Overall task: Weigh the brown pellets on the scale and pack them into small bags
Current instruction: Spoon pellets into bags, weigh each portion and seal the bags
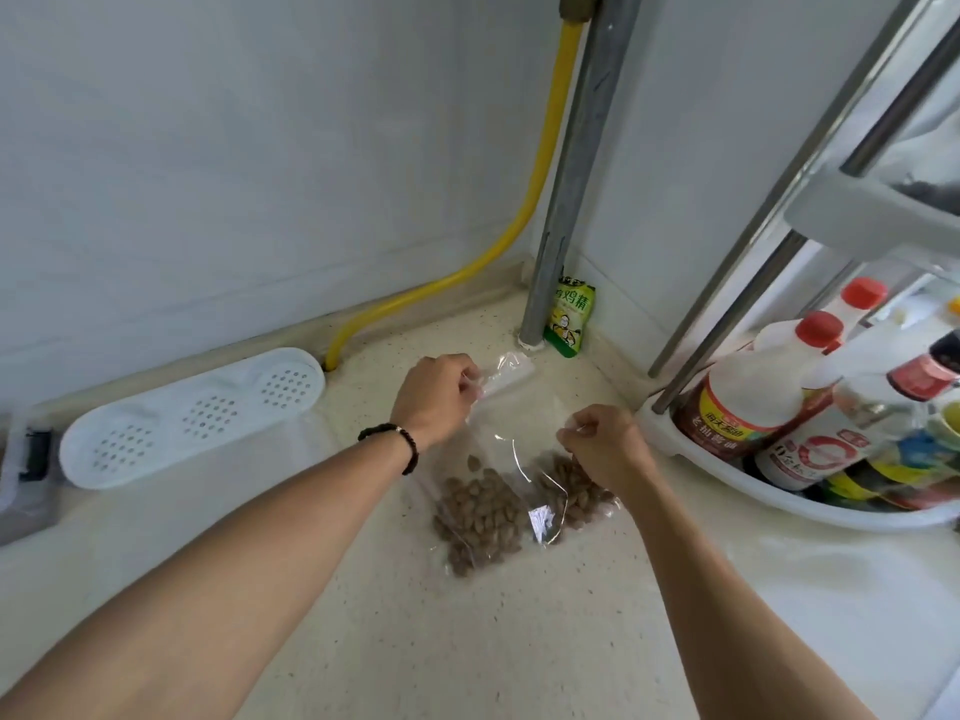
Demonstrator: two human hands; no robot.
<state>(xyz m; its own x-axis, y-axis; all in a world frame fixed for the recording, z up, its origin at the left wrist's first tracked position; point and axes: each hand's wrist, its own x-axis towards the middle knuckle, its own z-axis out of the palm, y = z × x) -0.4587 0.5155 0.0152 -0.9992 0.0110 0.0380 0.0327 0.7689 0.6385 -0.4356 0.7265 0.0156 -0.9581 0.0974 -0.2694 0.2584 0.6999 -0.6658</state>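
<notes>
White perforated plastic forms the long tray (192, 415) lying along the worktop's (467, 641) back-left edge, beside the yellow hose (524, 200) that enters the worktop there. The left hand (439, 400), with a dark bead bracelet (397, 443) at the wrist, has its fingers closed on the upper strip of a clear small bag (498, 459) near the back corner. The bag lies flat on the worktop with the brown pellets (480, 517) gathered in its lower part. A grey pipe (571, 189) and a green packet (570, 317) stand in the corner. The right hand (605, 446) pinches the bag's right side, fingers closed. A white basin of bottles (810, 428) occupies the right edge.
</notes>
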